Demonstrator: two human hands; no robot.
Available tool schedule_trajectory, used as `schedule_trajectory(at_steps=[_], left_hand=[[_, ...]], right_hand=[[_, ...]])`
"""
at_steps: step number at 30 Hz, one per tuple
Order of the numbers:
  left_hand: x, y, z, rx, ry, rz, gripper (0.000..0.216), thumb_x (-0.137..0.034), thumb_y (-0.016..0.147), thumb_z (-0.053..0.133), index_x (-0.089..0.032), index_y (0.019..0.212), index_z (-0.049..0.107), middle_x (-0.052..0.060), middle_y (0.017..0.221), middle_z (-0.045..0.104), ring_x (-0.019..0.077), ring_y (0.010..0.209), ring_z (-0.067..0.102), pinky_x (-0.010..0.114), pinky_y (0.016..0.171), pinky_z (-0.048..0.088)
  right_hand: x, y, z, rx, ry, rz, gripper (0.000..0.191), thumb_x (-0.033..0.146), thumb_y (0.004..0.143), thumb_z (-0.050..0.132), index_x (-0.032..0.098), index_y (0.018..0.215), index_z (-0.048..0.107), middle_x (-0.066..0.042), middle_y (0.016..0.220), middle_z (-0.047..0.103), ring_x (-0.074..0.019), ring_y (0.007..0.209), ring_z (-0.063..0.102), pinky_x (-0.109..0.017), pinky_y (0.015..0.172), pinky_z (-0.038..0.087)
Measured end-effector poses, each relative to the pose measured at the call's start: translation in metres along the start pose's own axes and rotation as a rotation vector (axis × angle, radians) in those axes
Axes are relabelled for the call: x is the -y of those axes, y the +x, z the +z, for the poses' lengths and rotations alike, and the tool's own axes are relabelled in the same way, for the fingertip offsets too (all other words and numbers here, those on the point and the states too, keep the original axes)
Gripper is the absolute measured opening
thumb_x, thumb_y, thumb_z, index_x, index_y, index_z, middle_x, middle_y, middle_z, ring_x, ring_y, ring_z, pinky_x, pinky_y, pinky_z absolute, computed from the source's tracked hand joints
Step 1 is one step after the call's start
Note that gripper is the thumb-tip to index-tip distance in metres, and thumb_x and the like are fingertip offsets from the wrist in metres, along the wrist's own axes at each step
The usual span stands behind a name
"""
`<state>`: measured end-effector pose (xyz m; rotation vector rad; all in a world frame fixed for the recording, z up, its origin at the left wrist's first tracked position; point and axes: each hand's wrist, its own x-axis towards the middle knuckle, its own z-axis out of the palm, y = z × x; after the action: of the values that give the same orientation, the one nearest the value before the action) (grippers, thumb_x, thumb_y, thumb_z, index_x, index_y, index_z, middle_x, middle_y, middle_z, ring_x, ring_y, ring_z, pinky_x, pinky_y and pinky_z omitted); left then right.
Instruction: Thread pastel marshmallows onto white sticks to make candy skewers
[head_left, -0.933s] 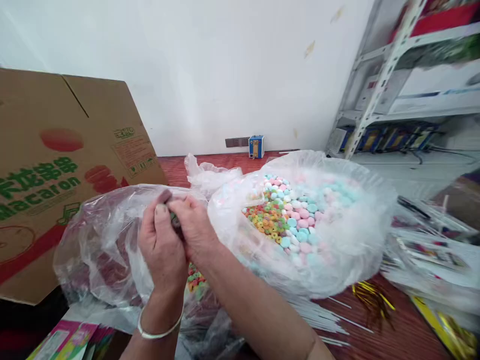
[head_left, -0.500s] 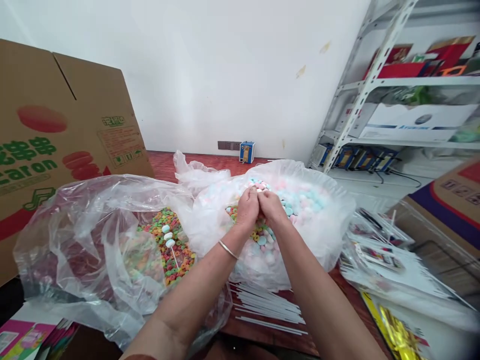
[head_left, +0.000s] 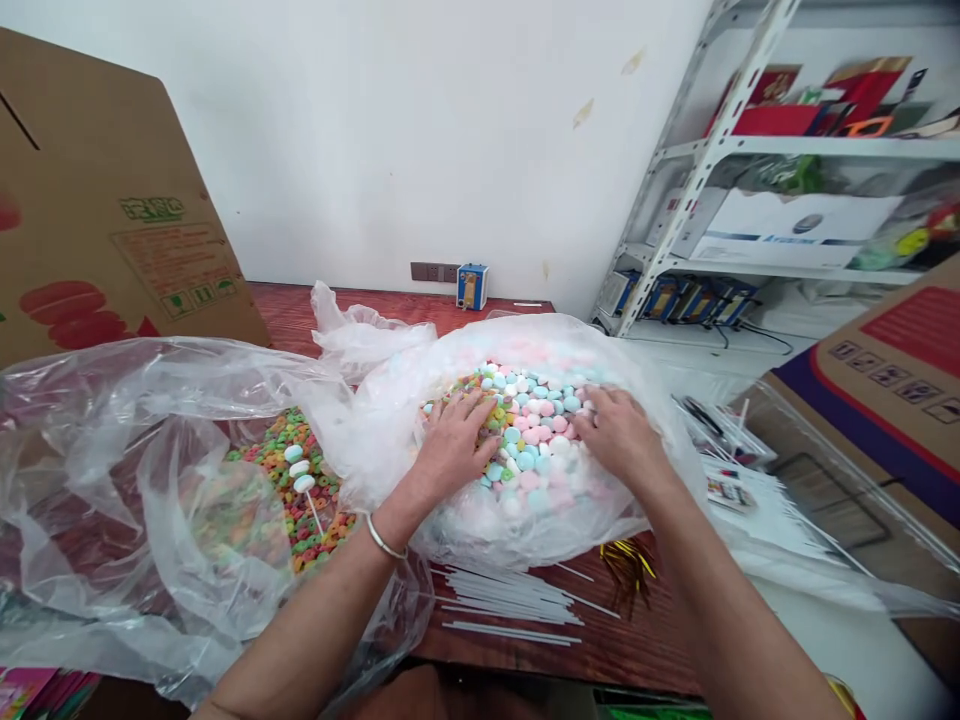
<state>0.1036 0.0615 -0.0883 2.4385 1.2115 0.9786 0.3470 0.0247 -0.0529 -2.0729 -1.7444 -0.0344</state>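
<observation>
From the head camera, both hands are down inside a clear plastic bag (head_left: 390, 420) heaped with pastel candies (head_left: 541, 425), pink, blue and white, that sits in the middle of the red-brown table (head_left: 645, 640). The left hand (head_left: 457, 440), with a bracelet (head_left: 382, 542) at the wrist, lies palm down on the heap with its fingers spread apart, gripping nothing. The right hand (head_left: 619, 435) lies just beside it on the same heap, fingertips curled into the candies; whether it has pinched one cannot be told. To the left, a second clear bag (head_left: 150, 480) holds coloured ring candies (head_left: 285, 460) and a stick threaded with three candies (head_left: 301, 472). White sticks (head_left: 510, 600) and gold ties (head_left: 626, 565) lie at the table's near edge, a cardboard box (head_left: 112, 220) stands far left
</observation>
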Motion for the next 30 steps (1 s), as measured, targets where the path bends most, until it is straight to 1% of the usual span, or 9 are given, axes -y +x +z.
schedule_trajectory(at_steps=[4, 10, 13, 17, 21, 24, 26, 28, 30], left_hand=[[-0.002, -0.007, 0.003, -0.024, 0.105, 0.01, 0.05, -0.032, 0.089, 0.059, -0.017, 0.136, 0.053, 0.015, 0.145, 0.053, 0.0315, 0.138, 0.044, 0.054, 0.116, 0.031], [0.003, 0.011, -0.001, -0.109, 0.109, 0.007, 0.059, -0.042, 0.091, 0.058, -0.014, 0.143, 0.046, 0.019, 0.151, 0.045, 0.0334, 0.141, 0.039, 0.054, 0.116, 0.031], [0.01, 0.023, -0.005, -0.096, 0.137, -0.09, 0.059, -0.044, 0.093, 0.053, -0.011, 0.142, 0.048, 0.022, 0.154, 0.041, 0.0359, 0.143, 0.037, 0.057, 0.117, 0.03], [0.008, 0.021, -0.025, 0.038, 0.032, -0.087, 0.056, -0.042, 0.096, 0.05, -0.013, 0.143, 0.048, 0.018, 0.155, 0.041, 0.0289, 0.144, 0.039, 0.047, 0.117, 0.033], [-0.017, -0.005, -0.058, -0.001, -0.085, 0.021, 0.054, -0.043, 0.096, 0.05, -0.016, 0.143, 0.05, 0.013, 0.156, 0.041, 0.0239, 0.145, 0.038, 0.042, 0.121, 0.027], [-0.042, -0.038, -0.07, -0.03, -0.303, -0.035, 0.052, -0.047, 0.096, 0.051, -0.024, 0.142, 0.053, 0.006, 0.154, 0.046, 0.0245, 0.144, 0.038, 0.044, 0.122, 0.026], [-0.06, -0.063, -0.064, -0.04, -0.635, -0.175, 0.051, -0.052, 0.097, 0.046, -0.025, 0.138, 0.056, 0.005, 0.149, 0.052, 0.026, 0.138, 0.047, 0.045, 0.117, 0.035], [-0.077, -0.088, -0.048, -0.027, -1.058, -0.361, 0.057, -0.06, 0.096, 0.039, -0.022, 0.133, 0.061, 0.008, 0.144, 0.057, 0.0282, 0.129, 0.056, 0.046, 0.109, 0.045], [-0.091, -0.108, -0.032, 0.072, -1.388, -0.562, 0.07, -0.068, 0.095, 0.028, -0.019, 0.129, 0.064, 0.012, 0.139, 0.061, 0.0303, 0.125, 0.059, 0.047, 0.105, 0.049]], right_hand=[[-0.034, -0.002, -0.011, -0.051, -0.056, 0.039, 0.053, 0.037, 0.093, 0.051, 0.006, 0.137, 0.055, -0.025, 0.142, 0.051, -0.0368, 0.132, 0.048, -0.051, 0.107, 0.039], [-0.032, 0.012, -0.014, -0.099, -0.083, -0.025, 0.052, 0.039, 0.095, 0.048, 0.014, 0.139, 0.056, -0.018, 0.148, 0.049, -0.0314, 0.135, 0.047, -0.045, 0.11, 0.037], [-0.036, 0.022, -0.011, -0.093, -0.08, 0.015, 0.047, 0.035, 0.097, 0.042, 0.012, 0.134, 0.06, -0.02, 0.136, 0.06, -0.0318, 0.124, 0.057, -0.046, 0.102, 0.045], [-0.033, 0.014, -0.014, -0.111, -0.051, 0.012, 0.044, 0.032, 0.098, 0.042, 0.01, 0.129, 0.063, -0.018, 0.128, 0.066, -0.0306, 0.121, 0.059, -0.043, 0.102, 0.046], [-0.006, -0.027, -0.037, -0.17, -0.007, -0.049, 0.044, 0.035, 0.097, 0.048, 0.013, 0.133, 0.06, -0.017, 0.134, 0.062, -0.0317, 0.125, 0.057, -0.046, 0.105, 0.043], [0.026, -0.074, -0.058, -0.343, 0.127, -0.238, 0.042, 0.037, 0.097, 0.052, 0.016, 0.133, 0.06, -0.014, 0.134, 0.063, -0.0284, 0.127, 0.056, -0.045, 0.107, 0.043], [0.05, -0.108, -0.062, -0.435, 0.264, -0.355, 0.04, 0.033, 0.099, 0.051, 0.022, 0.136, 0.056, -0.01, 0.137, 0.061, -0.0251, 0.131, 0.053, -0.045, 0.111, 0.04], [0.073, -0.14, -0.048, -0.436, 0.427, -0.441, 0.045, 0.025, 0.099, 0.048, 0.026, 0.144, 0.048, -0.007, 0.145, 0.055, -0.0237, 0.136, 0.049, -0.046, 0.113, 0.039], [0.087, -0.169, -0.018, -0.323, 0.534, -0.579, 0.056, 0.025, 0.098, 0.048, 0.022, 0.152, 0.035, -0.011, 0.154, 0.043, -0.0269, 0.142, 0.041, -0.049, 0.114, 0.039]])
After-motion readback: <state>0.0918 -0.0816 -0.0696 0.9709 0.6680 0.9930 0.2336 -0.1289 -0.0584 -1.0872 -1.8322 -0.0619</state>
